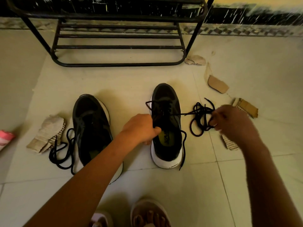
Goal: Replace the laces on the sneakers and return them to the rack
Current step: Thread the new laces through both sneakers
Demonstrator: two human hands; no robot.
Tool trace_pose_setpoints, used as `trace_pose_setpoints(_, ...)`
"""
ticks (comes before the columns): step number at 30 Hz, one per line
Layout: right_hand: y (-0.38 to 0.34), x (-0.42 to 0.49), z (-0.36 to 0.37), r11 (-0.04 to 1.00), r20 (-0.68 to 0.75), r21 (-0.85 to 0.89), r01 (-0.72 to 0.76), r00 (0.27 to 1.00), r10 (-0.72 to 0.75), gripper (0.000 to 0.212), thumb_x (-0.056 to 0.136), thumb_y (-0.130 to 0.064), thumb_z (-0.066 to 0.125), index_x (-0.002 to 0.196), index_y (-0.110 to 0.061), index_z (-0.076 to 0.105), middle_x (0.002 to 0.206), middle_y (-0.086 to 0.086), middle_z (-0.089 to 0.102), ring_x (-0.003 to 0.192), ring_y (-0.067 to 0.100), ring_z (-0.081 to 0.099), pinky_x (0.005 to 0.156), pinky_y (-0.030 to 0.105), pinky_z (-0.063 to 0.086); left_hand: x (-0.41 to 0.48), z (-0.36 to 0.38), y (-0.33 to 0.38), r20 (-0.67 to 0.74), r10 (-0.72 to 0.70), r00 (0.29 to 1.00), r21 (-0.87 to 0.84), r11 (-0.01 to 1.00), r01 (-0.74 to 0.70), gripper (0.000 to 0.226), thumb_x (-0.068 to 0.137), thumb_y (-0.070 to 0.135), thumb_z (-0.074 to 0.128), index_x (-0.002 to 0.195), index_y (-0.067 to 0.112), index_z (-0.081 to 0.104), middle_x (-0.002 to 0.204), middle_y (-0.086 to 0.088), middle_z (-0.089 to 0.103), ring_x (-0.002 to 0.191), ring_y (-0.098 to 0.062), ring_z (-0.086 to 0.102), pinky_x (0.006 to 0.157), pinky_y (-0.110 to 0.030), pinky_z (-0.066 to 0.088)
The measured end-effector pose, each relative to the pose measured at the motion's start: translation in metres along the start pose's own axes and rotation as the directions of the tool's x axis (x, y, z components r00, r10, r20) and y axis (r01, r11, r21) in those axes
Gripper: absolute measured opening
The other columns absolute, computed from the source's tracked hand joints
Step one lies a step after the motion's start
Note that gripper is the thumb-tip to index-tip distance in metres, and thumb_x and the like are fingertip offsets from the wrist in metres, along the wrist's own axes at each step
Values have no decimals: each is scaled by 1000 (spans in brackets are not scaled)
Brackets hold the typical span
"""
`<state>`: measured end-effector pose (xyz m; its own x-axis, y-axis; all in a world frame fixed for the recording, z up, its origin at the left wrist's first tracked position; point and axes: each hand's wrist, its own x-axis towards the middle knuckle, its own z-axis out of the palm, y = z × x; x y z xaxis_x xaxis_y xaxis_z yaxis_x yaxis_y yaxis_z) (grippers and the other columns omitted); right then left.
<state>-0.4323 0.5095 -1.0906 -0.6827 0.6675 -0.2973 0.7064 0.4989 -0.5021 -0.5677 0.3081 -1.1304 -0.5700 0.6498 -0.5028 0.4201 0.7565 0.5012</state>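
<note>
The partly laced sneaker [166, 128], black with a thick white sole, stands on the tiled floor [164, 76] in front of the person, toe pointing toward the shoe rack [118, 46]. A black lace [200, 117] is threaded through its front eyelets. One loop sticks out on the left side near the toe, one end trails down the right side to the heel, and the rest runs out to the right as a taut strand that ends in a loose tangle.

The left hand [141, 128] grips the sneaker's collar on its left side, thumb hooked over the edge into the opening and fingers curled outside. The right hand [229, 123] pinches the tangled part of the lace between thumb and fingertips, held just beside the shoe and above the floor.

The second sneaker [91, 126] stands to the left, parallel and well apart, with the left forearm crossing over its heel. A second lace [61, 153] lies coiled on the floor against its left side.

Torn cardboard scraps [47, 133] lie scattered to the left of that shoe, to the right beyond the right hand, and near the rack's front corner. The black metal rack stands against the wall. A pink object [5, 136] shows at the left edge, and a sandalled foot [149, 213] at the bottom.
</note>
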Motion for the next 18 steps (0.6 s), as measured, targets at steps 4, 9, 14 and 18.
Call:
trace_pose_setpoints(4,49,8,-31,919,-293,-84,-384,891,346,20,84,-10,62,104,-12,63,108,25,64,100,42,61,87,48,50,0,-1,-2,21,-23,1000,-7,1000,23,37,90,30,49,58,12,54,51,1,61,52,-14,60,69,-27,52)
trace_pose_setpoints(9,56,1,-28,863,-273,-265,-431,891,362,32,90,-13,59,121,-3,58,123,25,57,112,42,54,92,45,44,2,2,2,26,-17,1000,15,1000,16,38,90,31,49,58,11,56,55,-2,65,56,-17,63,66,-25,50)
trace_pose_setpoints(14,-12,-8,22,968,-178,32,250,954,-240,28,87,-15,66,115,-14,65,112,-2,63,89,9,55,80,21,42,4,3,6,45,-13,999,8,1000,13,36,91,30,49,62,9,56,68,-9,71,60,-20,66,68,-27,52)
trace_pose_setpoints(18,-55,-11,64,903,-63,39,428,903,-425,31,83,-14,69,112,-20,62,104,-13,64,95,5,59,81,16,45,4,4,6,51,-15,999,-14,1000,16,36,91,31,49,61,13,54,62,-4,68,49,-13,59,65,-25,51)
